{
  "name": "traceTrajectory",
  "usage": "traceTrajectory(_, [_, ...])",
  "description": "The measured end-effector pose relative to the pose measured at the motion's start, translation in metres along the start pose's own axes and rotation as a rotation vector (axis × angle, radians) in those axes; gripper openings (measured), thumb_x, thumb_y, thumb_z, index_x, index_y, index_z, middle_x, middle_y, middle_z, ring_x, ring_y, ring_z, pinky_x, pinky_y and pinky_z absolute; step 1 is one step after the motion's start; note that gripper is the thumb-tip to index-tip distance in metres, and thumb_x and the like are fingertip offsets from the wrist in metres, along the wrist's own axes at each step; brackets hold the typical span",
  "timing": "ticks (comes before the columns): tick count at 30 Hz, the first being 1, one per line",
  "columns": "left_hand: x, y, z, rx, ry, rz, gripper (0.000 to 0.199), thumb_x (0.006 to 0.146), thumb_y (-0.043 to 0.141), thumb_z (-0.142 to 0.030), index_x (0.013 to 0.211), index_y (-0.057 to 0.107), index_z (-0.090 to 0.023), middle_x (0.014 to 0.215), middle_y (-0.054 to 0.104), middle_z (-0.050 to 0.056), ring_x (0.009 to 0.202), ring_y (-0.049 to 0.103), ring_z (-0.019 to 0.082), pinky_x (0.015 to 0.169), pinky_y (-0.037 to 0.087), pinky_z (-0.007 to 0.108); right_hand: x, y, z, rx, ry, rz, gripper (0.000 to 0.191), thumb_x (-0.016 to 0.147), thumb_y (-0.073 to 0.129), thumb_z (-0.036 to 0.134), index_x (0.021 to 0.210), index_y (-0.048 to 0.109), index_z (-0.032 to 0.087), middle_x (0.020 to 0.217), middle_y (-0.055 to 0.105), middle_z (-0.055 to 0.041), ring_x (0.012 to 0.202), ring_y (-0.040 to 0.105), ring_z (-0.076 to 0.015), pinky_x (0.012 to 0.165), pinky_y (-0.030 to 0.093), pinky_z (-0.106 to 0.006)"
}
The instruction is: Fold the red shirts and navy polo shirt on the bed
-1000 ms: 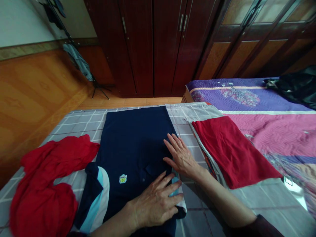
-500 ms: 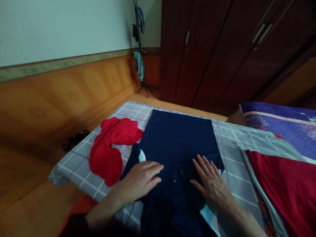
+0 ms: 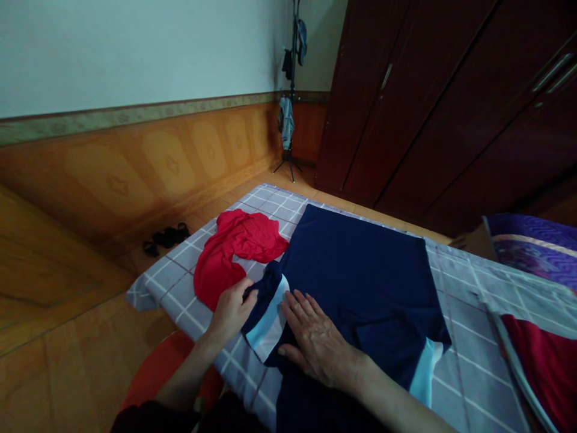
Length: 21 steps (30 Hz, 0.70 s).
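Observation:
A navy shirt point(image 3: 360, 252) with light blue and white sleeve panels lies spread on a grey checked cloth point(image 3: 175, 300). My left hand point(image 3: 232, 310) pinches the edge of the shirt's left sleeve, its fingers closed on the dark fabric. Flat on the shirt beside that sleeve's pale panel rests my right hand point(image 3: 315, 340), fingers stretched out and the thumb apart. A crumpled red garment point(image 3: 238, 240) lies just beyond my left hand. The shirt's near end runs out of view under my right forearm.
An orange-red stool point(image 3: 155, 367) stands below the table's left edge. Dark shoes point(image 3: 166, 236) lie on the floor by the wall. A dark red garment point(image 3: 541, 355) is at the right, near purple bedding point(image 3: 536, 249). Behind are a coat stand point(image 3: 293, 84) and a wardrobe point(image 3: 433, 102).
My left hand has moved from lying on the shirt to gripping its left sleeve, now spread wider. My right hand has slid left across the shirt. The view has turned left.

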<state>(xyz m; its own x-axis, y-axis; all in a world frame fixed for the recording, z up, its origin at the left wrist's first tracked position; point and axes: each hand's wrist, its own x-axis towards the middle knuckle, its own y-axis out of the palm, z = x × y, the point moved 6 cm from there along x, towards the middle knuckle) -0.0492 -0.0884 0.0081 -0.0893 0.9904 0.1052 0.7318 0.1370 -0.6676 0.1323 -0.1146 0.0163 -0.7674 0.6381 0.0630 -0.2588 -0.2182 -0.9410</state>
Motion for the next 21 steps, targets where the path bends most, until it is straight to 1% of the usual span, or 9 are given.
traceTrajectory(4, [-0.005, -0.016, 0.039, -0.611, -0.33, -0.24, 0.023, 0.074, 0.058, -0.04, 0.081, 0.055, -0.018, 0.07, 0.06, -0.003, 0.064, 0.058, 0.014, 0.06, 0.045, 0.022, 0.011, 0.019, 0.001, 0.017, -0.009, 0.011, 0.07, 0.088, 0.05, 0.049, 0.143, 0.031, 0.011, 0.149, 0.02, -0.0196, 0.138, 0.017, -0.0353, 0.11, 0.023, -0.055])
traceTrajectory(6, [-0.012, -0.013, 0.049, -0.782, -0.459, -0.285, 0.027, 0.068, 0.061, -0.041, 0.079, 0.052, -0.019, 0.066, 0.058, -0.005, 0.059, 0.057, 0.012, 0.057, 0.044, 0.021, 0.012, 0.023, -0.001, 0.027, -0.007, 0.005, 0.071, 0.088, 0.05, 0.049, 0.144, 0.029, 0.011, 0.15, 0.017, -0.0195, 0.138, 0.014, -0.0356, 0.11, 0.022, -0.056])
traceTrajectory(7, [-0.014, -0.01, 0.049, -0.808, -0.476, -0.263, 0.027, 0.068, 0.062, -0.041, 0.079, 0.051, -0.019, 0.065, 0.057, -0.005, 0.058, 0.056, 0.012, 0.056, 0.043, 0.02, 0.012, 0.024, -0.002, 0.038, -0.006, 0.006, 0.072, 0.088, 0.049, 0.05, 0.145, 0.028, 0.012, 0.15, 0.016, -0.0191, 0.138, 0.013, -0.0351, 0.111, 0.021, -0.056])
traceTrajectory(9, [-0.014, -0.003, 0.041, -0.767, -0.416, -0.16, 0.028, 0.071, 0.063, -0.041, 0.085, 0.053, -0.018, 0.071, 0.059, -0.004, 0.065, 0.059, 0.013, 0.06, 0.045, 0.021, 0.012, 0.024, -0.001, 0.076, -0.03, 0.03, 0.072, 0.089, 0.046, 0.054, 0.146, 0.026, 0.014, 0.151, 0.016, -0.0173, 0.139, 0.012, -0.0329, 0.112, 0.018, -0.055])
traceTrajectory(12, [-0.009, 0.007, 0.027, -0.56, -0.266, -0.047, 0.033, 0.072, 0.066, -0.038, 0.095, 0.055, -0.017, 0.079, 0.062, -0.001, 0.071, 0.059, 0.015, 0.064, 0.045, 0.023, 0.011, 0.023, 0.004, 0.152, -0.105, 0.098, 0.068, 0.091, 0.038, 0.057, 0.146, 0.027, 0.017, 0.152, 0.018, -0.0128, 0.14, 0.008, -0.0287, 0.113, 0.012, -0.053])
traceTrajectory(14, [-0.005, 0.009, 0.024, -0.406, -0.204, -0.066, 0.024, 0.072, 0.065, -0.037, 0.084, 0.057, -0.017, 0.069, 0.057, -0.003, 0.061, 0.054, 0.013, 0.057, 0.042, 0.022, 0.01, 0.022, 0.006, 0.202, -0.125, 0.131, 0.067, 0.092, 0.036, 0.056, 0.145, 0.027, 0.018, 0.152, 0.019, -0.0118, 0.141, 0.008, -0.0277, 0.114, 0.01, -0.053])
traceTrajectory(16, [-0.004, 0.006, 0.025, -0.347, -0.191, -0.14, 0.022, 0.076, 0.06, -0.038, 0.071, 0.053, -0.018, 0.058, 0.049, -0.006, 0.052, 0.047, 0.01, 0.05, 0.036, 0.02, 0.01, 0.019, 0.006, 0.261, -0.11, 0.118, 0.066, 0.091, 0.039, 0.054, 0.144, 0.03, 0.016, 0.151, 0.023, -0.0126, 0.14, 0.011, -0.0279, 0.113, 0.011, -0.052])
traceTrajectory(18, [-0.004, 0.0, 0.023, -0.383, -0.201, -0.213, 0.024, 0.079, 0.056, -0.04, 0.07, 0.049, -0.019, 0.056, 0.045, -0.006, 0.05, 0.044, 0.01, 0.047, 0.033, 0.019, 0.011, 0.013, 0.001, 0.363, -0.069, 0.032, 0.063, 0.091, 0.042, 0.051, 0.142, 0.034, 0.015, 0.149, 0.03, -0.0137, 0.139, 0.02, -0.0271, 0.113, 0.018, -0.05])
traceTrajectory(21, [-0.008, -0.004, 0.004, -0.361, -0.158, -0.261, 0.022, 0.082, 0.054, -0.039, 0.074, 0.049, -0.019, 0.058, 0.048, -0.006, 0.05, 0.047, 0.01, 0.046, 0.035, 0.019, 0.011, 0.001, -0.02, 0.625, 0.103, -0.219, 0.053, 0.092, 0.044, 0.046, 0.135, 0.045, 0.015, 0.137, 0.047, -0.0138, 0.127, 0.041, -0.0246, 0.105, 0.034, -0.043])
